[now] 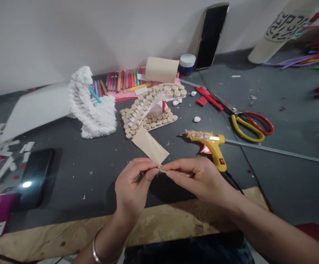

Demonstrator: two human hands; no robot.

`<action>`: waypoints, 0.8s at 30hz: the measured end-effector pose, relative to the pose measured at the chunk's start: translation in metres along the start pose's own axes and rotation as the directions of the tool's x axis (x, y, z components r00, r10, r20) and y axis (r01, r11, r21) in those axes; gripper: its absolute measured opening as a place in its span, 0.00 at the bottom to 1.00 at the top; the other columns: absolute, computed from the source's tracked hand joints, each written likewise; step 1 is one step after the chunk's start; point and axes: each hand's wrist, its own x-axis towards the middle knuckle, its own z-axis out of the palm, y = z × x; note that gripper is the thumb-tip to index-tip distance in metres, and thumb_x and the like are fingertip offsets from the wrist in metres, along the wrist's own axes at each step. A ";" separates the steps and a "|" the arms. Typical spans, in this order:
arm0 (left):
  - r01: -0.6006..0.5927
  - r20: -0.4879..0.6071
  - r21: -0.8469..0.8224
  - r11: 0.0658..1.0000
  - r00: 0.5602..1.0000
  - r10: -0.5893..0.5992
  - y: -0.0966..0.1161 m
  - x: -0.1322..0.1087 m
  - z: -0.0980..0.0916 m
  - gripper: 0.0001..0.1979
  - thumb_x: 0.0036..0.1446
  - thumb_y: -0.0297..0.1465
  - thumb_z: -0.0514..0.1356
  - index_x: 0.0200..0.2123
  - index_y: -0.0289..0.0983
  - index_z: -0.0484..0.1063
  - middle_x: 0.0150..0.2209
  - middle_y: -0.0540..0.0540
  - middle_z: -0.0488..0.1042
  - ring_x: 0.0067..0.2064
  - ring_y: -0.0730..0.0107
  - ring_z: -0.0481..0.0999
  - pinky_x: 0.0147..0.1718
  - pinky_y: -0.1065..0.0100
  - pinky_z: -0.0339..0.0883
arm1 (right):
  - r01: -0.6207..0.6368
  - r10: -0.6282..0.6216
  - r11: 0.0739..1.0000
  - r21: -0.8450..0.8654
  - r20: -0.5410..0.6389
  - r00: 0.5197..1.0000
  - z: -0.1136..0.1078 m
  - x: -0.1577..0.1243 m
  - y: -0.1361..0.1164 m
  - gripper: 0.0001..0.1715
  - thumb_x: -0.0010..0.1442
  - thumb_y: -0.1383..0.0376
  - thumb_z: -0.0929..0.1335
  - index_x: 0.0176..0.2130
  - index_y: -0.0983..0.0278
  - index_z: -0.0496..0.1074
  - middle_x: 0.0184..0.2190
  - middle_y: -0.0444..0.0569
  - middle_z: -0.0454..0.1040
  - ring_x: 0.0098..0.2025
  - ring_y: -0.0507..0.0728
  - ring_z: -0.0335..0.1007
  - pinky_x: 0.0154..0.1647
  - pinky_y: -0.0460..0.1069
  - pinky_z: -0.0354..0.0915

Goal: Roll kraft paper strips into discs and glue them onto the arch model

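Observation:
My left hand (133, 185) and my right hand (203, 179) meet above the near part of the dark table, fingertips almost touching. Between them they pinch a small beige paper strip (160, 168), curled at the left and trailing under my right fingers. Just beyond the fingertips lies a flat beige paper piece (150, 145). Behind it stands a curved model (151, 110) covered in beige paper coils, with a red stub at its middle. A yellow glue gun (210, 141) rests right of my hands, a clear glue stick protruding from its back.
Scissors (239, 113) with red and yellow handles lie at right. A white textured model (93, 106) stands left of the coiled one. Farther back are colored pens (126, 80), a beige paper roll (162, 69), a jar (187, 64) and a leaning phone (212, 36). Another phone (36, 178) lies left.

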 end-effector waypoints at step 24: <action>0.573 0.429 -0.488 0.658 0.814 -0.391 -0.015 -0.003 0.001 0.07 0.54 0.34 0.68 0.32 0.37 0.77 0.24 0.52 0.72 0.28 0.78 0.69 0.31 0.76 0.64 | 0.244 -0.277 0.901 -0.357 -0.042 0.960 -0.012 0.006 0.012 0.09 0.59 0.63 0.70 0.37 0.61 0.82 0.19 0.41 0.74 0.20 0.47 0.64 0.23 0.44 0.57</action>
